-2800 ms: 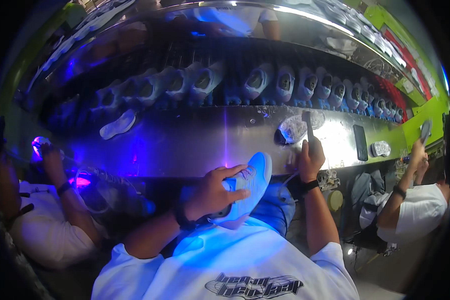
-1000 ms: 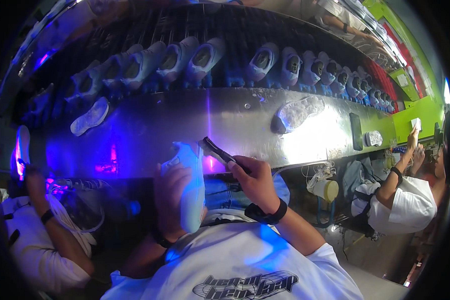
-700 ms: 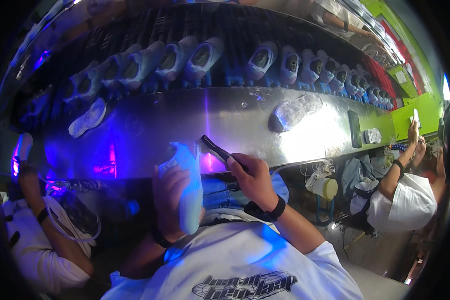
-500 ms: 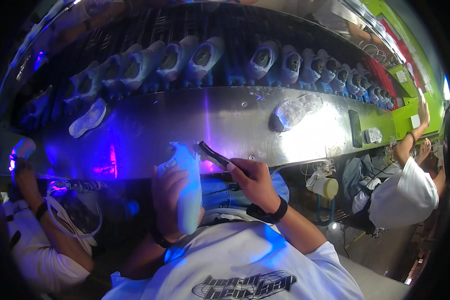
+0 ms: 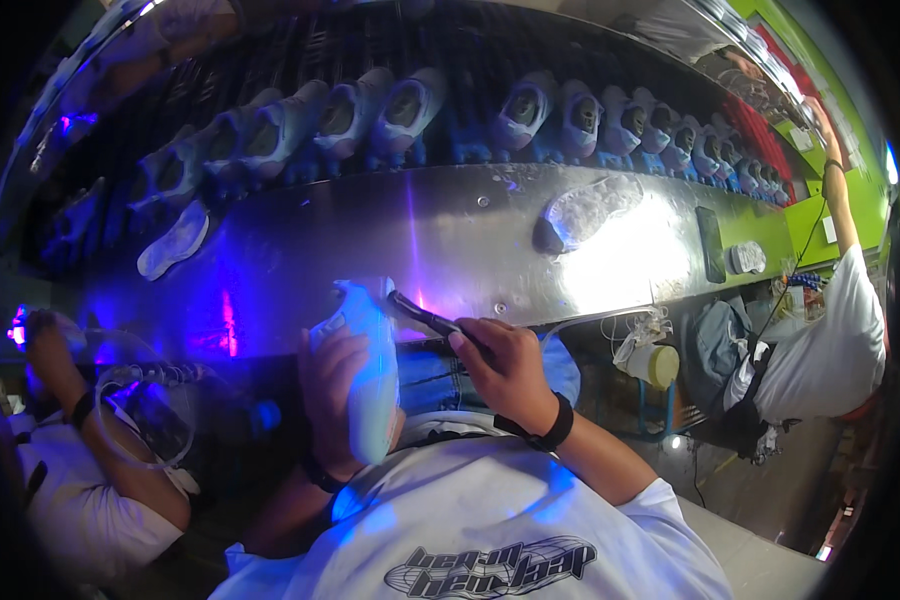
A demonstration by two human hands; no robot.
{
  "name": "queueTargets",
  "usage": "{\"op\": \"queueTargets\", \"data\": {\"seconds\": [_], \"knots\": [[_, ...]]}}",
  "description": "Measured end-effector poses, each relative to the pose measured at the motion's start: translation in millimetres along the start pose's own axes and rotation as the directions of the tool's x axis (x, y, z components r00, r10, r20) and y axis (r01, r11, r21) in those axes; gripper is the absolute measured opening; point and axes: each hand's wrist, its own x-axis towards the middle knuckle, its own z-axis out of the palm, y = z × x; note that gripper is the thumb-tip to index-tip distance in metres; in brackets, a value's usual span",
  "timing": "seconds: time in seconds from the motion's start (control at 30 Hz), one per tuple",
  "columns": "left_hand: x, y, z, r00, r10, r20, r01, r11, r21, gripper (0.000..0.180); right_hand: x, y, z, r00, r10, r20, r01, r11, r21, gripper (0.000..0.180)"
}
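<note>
A white shoe [image 5: 373, 400], lit bluish, is held upright in front of my body by my left hand [image 5: 335, 375]. Those fingers wrap its side, and the palm is hidden behind it. My right hand [image 5: 510, 365] is closed round a slim, black-handled brush [image 5: 420, 312]. The tip of this brush reaches the upper right edge of the shoe; whether it touches is hard to tell. Both hands are at the near edge of the metal bench [image 5: 300, 285].
Beyond the bench runs a row of white shoes [image 5: 407, 108] on blue supports. A pale sole [image 5: 173, 242] lies at left; a larger pale sole-shaped piece [image 5: 590, 215] lies at right. A dark flat block [image 5: 710, 245] is farther right. Co-workers [image 5: 820, 345] flank both sides.
The brush has shifted slightly left and down, closer to the shoe. My left hand still holds the shoe almost in place. The co-worker at right has stretched an arm upward toward the row.
</note>
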Motion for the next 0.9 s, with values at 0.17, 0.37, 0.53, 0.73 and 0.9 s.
{"op": "queueTargets", "data": {"seconds": [0.17,0.37,0.53,0.73,0.9], "knots": [[-6,-8,-3,0.999,0.004,0.043,-0.007,0.999,0.049,0.065,-19,-6,-13,0.968,0.11,0.224,-0.174,0.941,0.29,0.021],[4,2,-6,0.999,-0.03,0.037,0.03,1.0,0.005,0.072,-33,-25,-37,0.946,0.11,0.306,-0.189,0.952,0.243,0.023],[22,15,-8,0.994,-0.073,0.081,0.067,0.995,0.07,0.077,-44,-27,-34,0.982,0.037,0.186,-0.095,0.945,0.312,0.025],[38,27,-11,0.987,-0.131,0.098,0.122,0.988,0.089,0.08,-48,-33,-39,0.988,-0.063,0.138,0.007,0.93,0.368,0.024],[63,39,-9,0.99,-0.102,0.095,0.091,0.99,0.107,0.078,-50,-36,-45,0.981,-0.188,0.046,0.173,0.959,0.226,0.024]]}}
